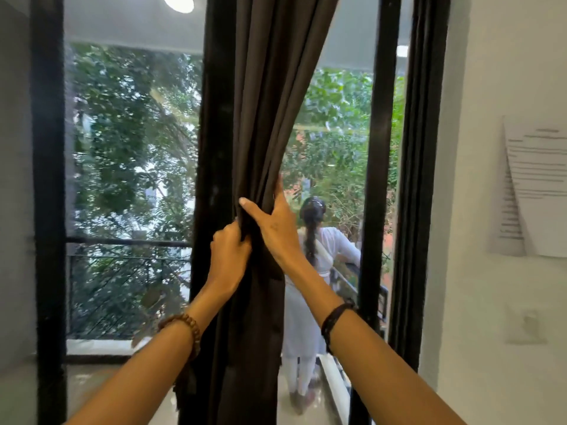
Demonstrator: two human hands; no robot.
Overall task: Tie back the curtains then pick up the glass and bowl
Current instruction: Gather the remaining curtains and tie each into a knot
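Head view: both hands are bunching the dark curtain (260, 118) against the black window frame (376, 179), the left hand (228, 256) clenching its folds, the right hand (276, 222) wrapping them. It looks soft, light and pliable, best gathered mid-height.

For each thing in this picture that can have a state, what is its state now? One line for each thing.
dark curtain: gathered into a bunch, not yet tied back.
left hand: fingers curled round the bunched curtain.
right hand: wrapped round the curtain, thumb across the front.
second curtain: drawn to the right edge of the window.
papers: hanging on the wall, lower corner curled.
ceiling light: on.
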